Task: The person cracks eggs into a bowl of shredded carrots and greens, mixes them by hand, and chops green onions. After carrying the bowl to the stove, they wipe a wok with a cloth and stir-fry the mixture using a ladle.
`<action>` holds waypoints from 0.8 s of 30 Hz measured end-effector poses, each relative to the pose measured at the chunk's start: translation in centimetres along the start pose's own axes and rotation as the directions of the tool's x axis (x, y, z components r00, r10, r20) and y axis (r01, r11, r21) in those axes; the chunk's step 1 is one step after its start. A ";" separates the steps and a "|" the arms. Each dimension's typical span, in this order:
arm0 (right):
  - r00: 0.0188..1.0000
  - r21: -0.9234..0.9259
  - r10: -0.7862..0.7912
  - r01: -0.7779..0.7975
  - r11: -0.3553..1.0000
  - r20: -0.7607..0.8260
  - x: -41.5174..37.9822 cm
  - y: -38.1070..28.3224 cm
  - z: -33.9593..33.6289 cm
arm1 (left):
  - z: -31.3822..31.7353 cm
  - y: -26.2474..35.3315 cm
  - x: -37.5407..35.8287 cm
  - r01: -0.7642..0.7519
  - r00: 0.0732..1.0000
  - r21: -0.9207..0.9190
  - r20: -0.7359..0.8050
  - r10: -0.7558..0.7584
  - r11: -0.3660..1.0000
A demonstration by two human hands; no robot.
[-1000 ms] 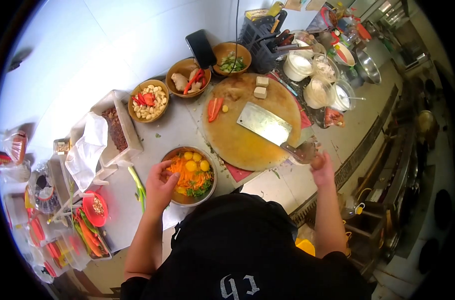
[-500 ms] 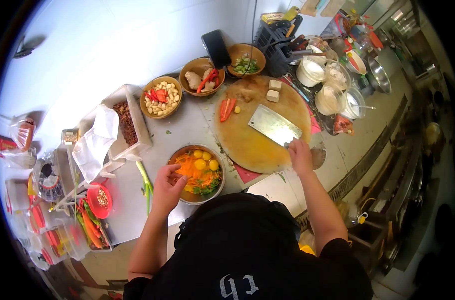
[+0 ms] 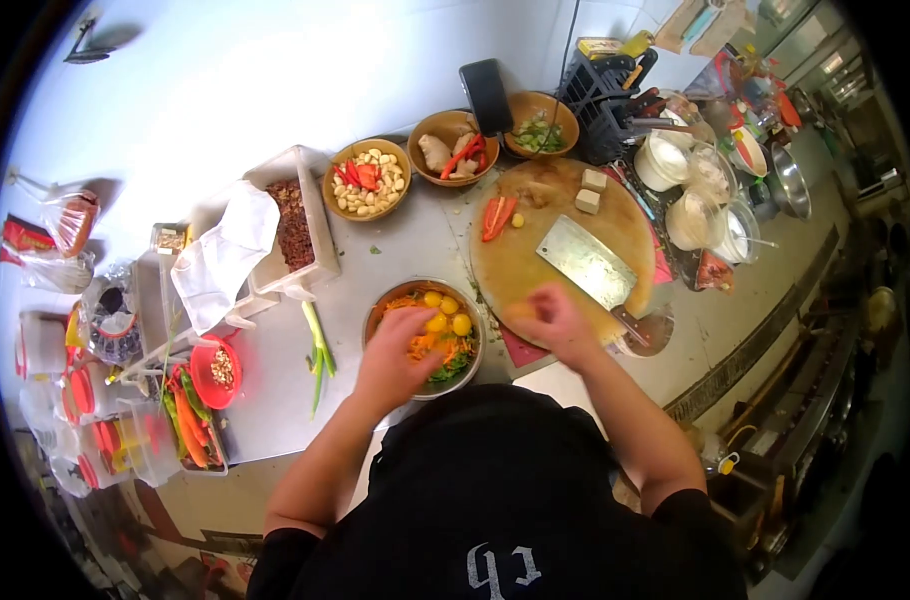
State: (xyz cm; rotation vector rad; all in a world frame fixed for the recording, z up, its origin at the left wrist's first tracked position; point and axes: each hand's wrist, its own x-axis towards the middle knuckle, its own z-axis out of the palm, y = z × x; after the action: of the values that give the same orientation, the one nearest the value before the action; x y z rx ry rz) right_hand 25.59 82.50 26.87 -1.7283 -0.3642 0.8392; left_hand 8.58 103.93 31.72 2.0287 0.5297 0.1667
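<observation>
A metal bowl point(image 3: 479, 352) on the counter holds shredded carrot, chopped greens and several raw egg yolks point(image 3: 461, 325). Over its left side hovers my left hand point(image 3: 400, 350), fingers spread, nothing in them; it hides part of the carrot. My right hand point(image 3: 555, 322) is above the near edge of the round wooden chopping board point(image 3: 515, 270), loosely curled and slightly blurred, with no object visible in it. A cleaver point(image 3: 588, 262) lies flat on the board, its handle point(image 3: 630, 325) pointing toward the lower right, apart from my hand. Red pepper pieces point(image 3: 498, 217) and pale blocks point(image 3: 589, 190) rest farther back.
Bowls of garlic point(image 3: 365, 203), ginger point(image 3: 437, 153) and chopped greens point(image 3: 540, 132) line the wall, beside a phone point(image 3: 486, 97). Spring onion point(image 3: 318, 350) lies left of the metal bowl. White tubs point(image 3: 663, 162) stand right; a dried-chilli tray point(image 3: 325, 262) and red bowl point(image 3: 237, 360) are left.
My right hand has let go of the cleaver's handle and moved left toward the metal bowl. My left hand has come farther over the bowl. The camera view has shifted slightly.
</observation>
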 end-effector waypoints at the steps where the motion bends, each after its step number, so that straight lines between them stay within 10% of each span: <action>1: 0.974 0.156 0.119 -0.150 0.976 0.195 -0.1 -2.1 2.1 | 0.3 0.7 0.2 -0.170 0.985 0.103 0.020 0.169 0.980; 4: 0.910 0.321 0.120 -0.260 0.911 0.398 0.5 -3.3 5.9 | 0.6 0.9 0.3 -0.329 0.944 0.218 0.043 0.328 0.919; 8: 0.901 0.319 0.102 -0.252 0.914 0.421 1.0 -2.7 7.4 | -0.3 0.6 -0.3 0.204 0.979 -0.261 0.061 -0.195 0.944; 13: 0.862 -0.171 -0.442 0.488 0.856 0.249 -0.3 -4.3 8.5 | -0.6 -0.6 -0.9 0.268 0.962 -0.412 0.056 -0.269 0.871; 24: 0.733 -0.465 -0.628 0.666 0.583 0.263 -0.2 -4.5 10.3 | -0.3 -1.0 -0.8 0.312 0.948 -0.264 0.029 -0.316 0.913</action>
State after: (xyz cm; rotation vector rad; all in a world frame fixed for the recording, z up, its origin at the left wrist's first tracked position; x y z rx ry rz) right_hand 19.10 91.15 29.88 -1.8481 -1.3081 0.2409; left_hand 7.44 104.23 31.12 1.6580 0.7926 0.0531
